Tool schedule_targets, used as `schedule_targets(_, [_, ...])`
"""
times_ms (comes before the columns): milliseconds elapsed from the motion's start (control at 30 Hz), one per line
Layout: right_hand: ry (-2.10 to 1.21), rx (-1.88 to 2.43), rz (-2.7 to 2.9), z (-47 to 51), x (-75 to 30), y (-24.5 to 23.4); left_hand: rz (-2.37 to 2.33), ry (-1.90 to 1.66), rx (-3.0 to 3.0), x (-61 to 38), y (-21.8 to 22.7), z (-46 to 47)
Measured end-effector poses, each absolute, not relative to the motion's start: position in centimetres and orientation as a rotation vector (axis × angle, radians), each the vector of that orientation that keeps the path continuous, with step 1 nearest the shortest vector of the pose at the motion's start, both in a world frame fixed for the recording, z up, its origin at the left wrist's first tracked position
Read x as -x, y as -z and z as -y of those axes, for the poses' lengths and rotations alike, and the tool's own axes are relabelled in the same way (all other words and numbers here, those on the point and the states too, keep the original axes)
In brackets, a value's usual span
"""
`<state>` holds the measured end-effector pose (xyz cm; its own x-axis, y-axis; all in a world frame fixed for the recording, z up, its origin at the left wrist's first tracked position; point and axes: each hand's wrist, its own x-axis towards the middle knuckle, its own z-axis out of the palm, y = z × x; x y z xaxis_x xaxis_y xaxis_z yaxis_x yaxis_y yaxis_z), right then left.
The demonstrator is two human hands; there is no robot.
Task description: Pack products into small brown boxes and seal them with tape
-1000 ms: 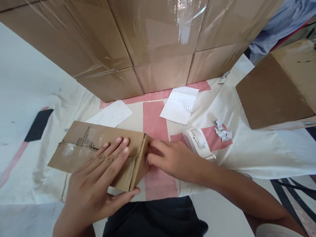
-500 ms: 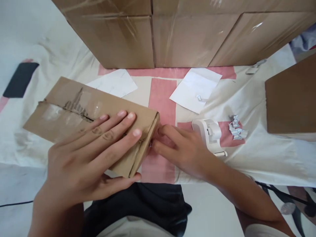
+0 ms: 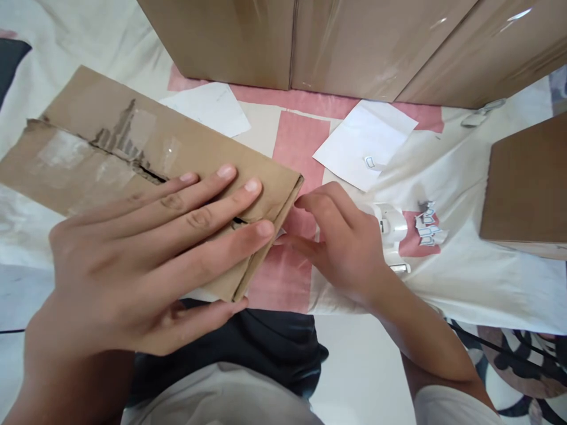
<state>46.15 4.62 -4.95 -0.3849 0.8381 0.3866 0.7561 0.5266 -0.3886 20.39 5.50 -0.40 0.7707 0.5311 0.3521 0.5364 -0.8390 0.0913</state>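
Observation:
A long, flattish cardboard box point(image 3: 230, 159) lies slantwise before me, with a torn seam and clear tape along its top. My left hand point(image 3: 163, 248) spreads its fingers over the top of the box, and its thumb grips the near edge. At the right end of the box is my right hand point(image 3: 341, 236), its fingers curled and its fingertips at the end face. A tiny pale bit shows by the right thumb; what it is, I cannot make out. Just beyond that hand, partly hidden by it, stands a white tape dispenser point(image 3: 394, 224).
Large taped cardboard boxes point(image 3: 354, 47) line the back, and another brown box point(image 3: 527, 183) stands at right. Two white paper sheets point(image 3: 361, 144) lie on the cloth. Crumpled paper scraps point(image 3: 429, 224) sit right of the dispenser. A dark flat object point(image 3: 11, 62) is at far left.
The view has shifted closer and downward over the box. My left hand keeps its hold on the box. The right hand stays at the box end, its thumb and index finger now more visible.

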Motion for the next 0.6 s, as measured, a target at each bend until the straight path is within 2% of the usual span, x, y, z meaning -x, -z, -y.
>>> schedule_targets(333, [-0.290, 1.346, 2.166, -4.95, -46.21, 5.10, 1.032, 0.596, 2.969, -20.69, 0.21, -5.01])
schedule_targets(600, [-0.201, 1.348, 2.047, -5.05, -46.58, 5.59, 1.078, 0.603, 2.948, -20.75, 0.43, -4.91])
